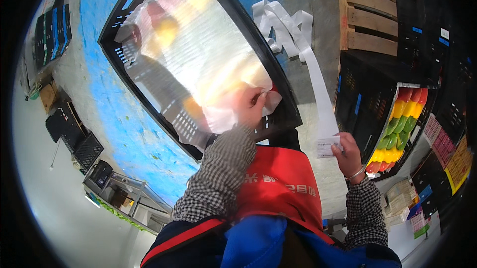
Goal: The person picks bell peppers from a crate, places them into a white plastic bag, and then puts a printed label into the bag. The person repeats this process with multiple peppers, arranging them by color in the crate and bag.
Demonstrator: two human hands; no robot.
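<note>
In front of me stands a black plastic crate (pixel 238 18), lined with a whitish translucent sheet (pixel 186 51). Blurred red and yellow shapes show through the sheet; I cannot tell exactly what they are. My left hand (pixel 250 109) reaches into the near end of the crate, thumb and forefinger pinched on the sheet's edge, with some fingers partly hidden by it. Off the crate's right side, my right hand (pixel 348 154) holds the end of a long white label strip (pixel 316 81). Its end label bears print. The rest of the strip lies in loose folds on the floor.
To the right, black crates (pixel 363 92) stand beside a wooden pallet (pixel 370 14); one shows rows of red, yellow and green peppers (pixel 397 130). Pink and yellow baskets (pixel 456 165) are farther right. More black crates (pixel 54 35) and a metal-framed shelf (pixel 128 197) stand left.
</note>
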